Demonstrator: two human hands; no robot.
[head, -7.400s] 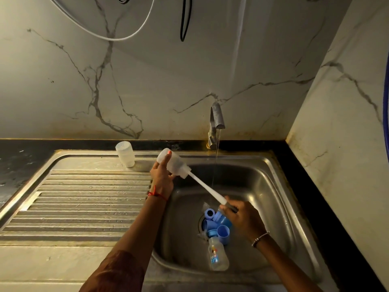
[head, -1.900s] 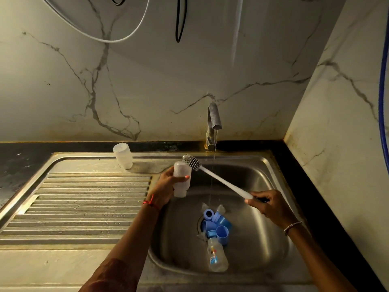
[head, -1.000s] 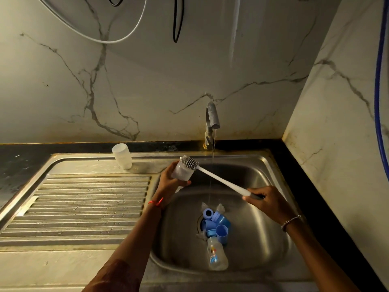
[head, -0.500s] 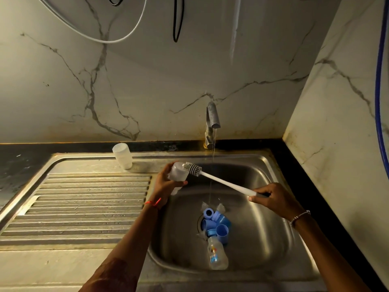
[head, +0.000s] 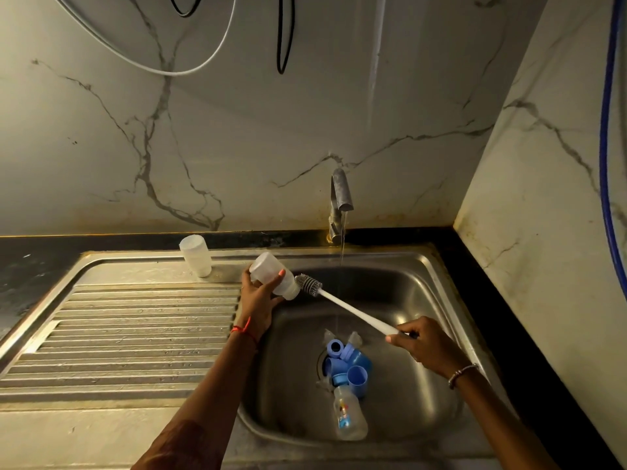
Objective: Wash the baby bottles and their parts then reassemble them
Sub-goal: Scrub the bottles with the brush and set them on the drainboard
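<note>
On the far left, a ribbed stainless-steel draining board [head: 135,334] is set into the dark table. At its back edge a translucent white plastic bottle body [head: 195,255] stands mouth down and holds nothing.

Next comes the left hand [head: 258,300]. Its fingers are curled round a second translucent white bottle body [head: 273,278], with the thumb laid across its side. This bottle has tipped over in the last moment. A second ago it was nearly upright with the brush rubbing its end; now it lies slanted, base up and left, neck aimed down and right.

The grey-bristled brush with a long white handle [head: 339,305] has its head just beside that neck, outside the bottle. I judge the outside scrub done, with another pass inside or a rinse to follow.

A thin stream runs from the steel tap [head: 341,195] into the steel sink basin [head: 424,300]. Round the basin's drain lie blue plastic rings and caps [head: 349,364], clear teats [head: 354,337] and a clear printed bottle on its side [head: 349,417], all unmoved and seemingly unwashed.

On the right, the right hand [head: 424,344] has its fingers closed tightly round the end of the brush handle.
</note>
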